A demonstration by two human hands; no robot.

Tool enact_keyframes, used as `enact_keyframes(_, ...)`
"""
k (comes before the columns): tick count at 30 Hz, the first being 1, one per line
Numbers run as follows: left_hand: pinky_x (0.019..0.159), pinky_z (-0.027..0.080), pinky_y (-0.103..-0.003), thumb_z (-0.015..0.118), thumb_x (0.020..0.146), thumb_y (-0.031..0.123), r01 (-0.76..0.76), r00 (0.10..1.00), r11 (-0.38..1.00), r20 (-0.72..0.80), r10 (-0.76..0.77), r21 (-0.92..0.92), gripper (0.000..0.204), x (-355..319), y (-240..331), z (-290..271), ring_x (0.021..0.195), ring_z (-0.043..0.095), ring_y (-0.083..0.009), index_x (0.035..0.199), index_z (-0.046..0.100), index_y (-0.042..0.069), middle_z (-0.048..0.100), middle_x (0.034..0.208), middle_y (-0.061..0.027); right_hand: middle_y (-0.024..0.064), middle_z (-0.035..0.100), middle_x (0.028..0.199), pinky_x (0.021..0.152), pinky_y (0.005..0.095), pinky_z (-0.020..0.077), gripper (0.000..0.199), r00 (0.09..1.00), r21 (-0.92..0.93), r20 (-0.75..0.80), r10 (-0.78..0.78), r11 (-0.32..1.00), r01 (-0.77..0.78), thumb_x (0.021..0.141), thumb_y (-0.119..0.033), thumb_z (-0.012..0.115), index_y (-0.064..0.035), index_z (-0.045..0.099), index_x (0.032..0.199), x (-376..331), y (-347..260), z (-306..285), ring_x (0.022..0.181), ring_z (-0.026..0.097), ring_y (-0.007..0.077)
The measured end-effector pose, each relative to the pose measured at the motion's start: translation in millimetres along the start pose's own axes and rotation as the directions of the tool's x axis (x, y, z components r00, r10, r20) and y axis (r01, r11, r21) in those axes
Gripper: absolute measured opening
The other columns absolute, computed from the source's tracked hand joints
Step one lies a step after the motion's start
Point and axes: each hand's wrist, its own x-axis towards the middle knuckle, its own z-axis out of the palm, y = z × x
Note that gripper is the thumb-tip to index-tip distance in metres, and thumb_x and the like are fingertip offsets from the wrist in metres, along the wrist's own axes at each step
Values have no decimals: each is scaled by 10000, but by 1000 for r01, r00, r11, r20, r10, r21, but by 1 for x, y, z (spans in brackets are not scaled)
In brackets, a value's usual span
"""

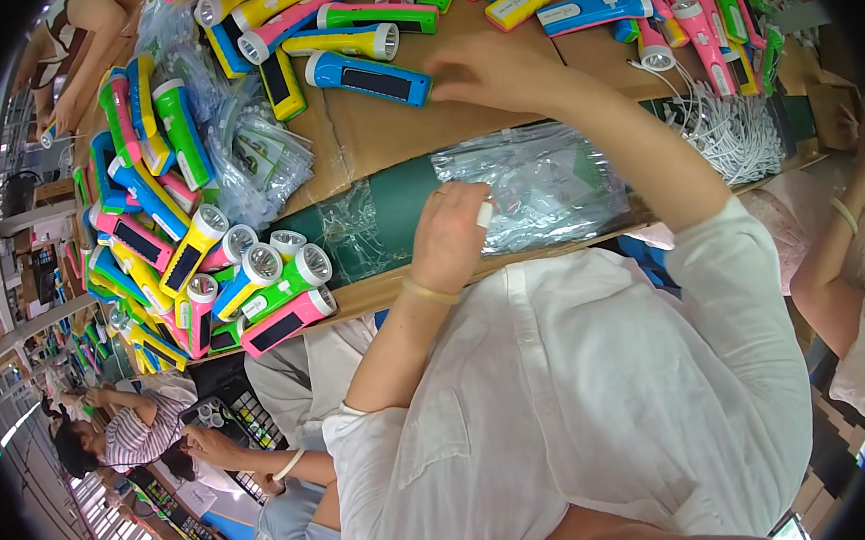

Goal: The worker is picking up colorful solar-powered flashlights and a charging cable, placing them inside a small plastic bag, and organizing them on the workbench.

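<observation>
The right hand (pixel 494 70), its grip loose and empty, hovers just right of the blue flashlight (pixel 367 78) on the table (pixel 383 133). Below that flashlight, the left hand (pixel 450 237) pinches a small white piece (pixel 485 214).

workbench (pixel 373 139): brown cardboard top, green front strip | on it: piles of plastic flashlights (pixel 252 273), clear plastic bags (pixel 547 182), bagged leaflets (pixel 264 161), white cords (pixel 734 129)
</observation>
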Motion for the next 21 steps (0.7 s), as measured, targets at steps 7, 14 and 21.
enact_keyframes(7, 865, 520, -454, 623, 733, -87, 5, 995, 998, 103, -12, 69, 292, -4, -2, -2, 974, 632, -385, 1004, 662, 15, 679, 1007, -166, 192, 717, 1093, 875, 443, 547, 525, 954, -150, 143, 265, 958, -244, 828, -427, 797, -21, 675, 1137, 65, -21, 37, 1058, 691, 349)
enact_keyframes(14, 806, 531, -413, 694, 771, -1, -308, 934, 929, 121, 337, -208, 168, 15, 13, 0, 937, 647, -323, 932, 667, 37, 670, 965, -111, 112, 668, 1223, 939, 337, 540, 575, 983, 773, 34, 178, 619, -139, 918, -203, 766, -20, 523, 1407, -42, -6, -20, 1128, 641, 186)
enact_keyframes(21, 745, 541, -392, 607, 679, -95, -302, 924, 909, 147, 354, -287, 298, 19, 17, 7, 870, 656, -307, 925, 682, 55, 660, 1003, -102, 89, 661, 1203, 894, 356, 528, 561, 949, 695, 9, 316, 680, -233, 921, -214, 756, -42, 501, 1390, -135, -35, -54, 1053, 642, 180)
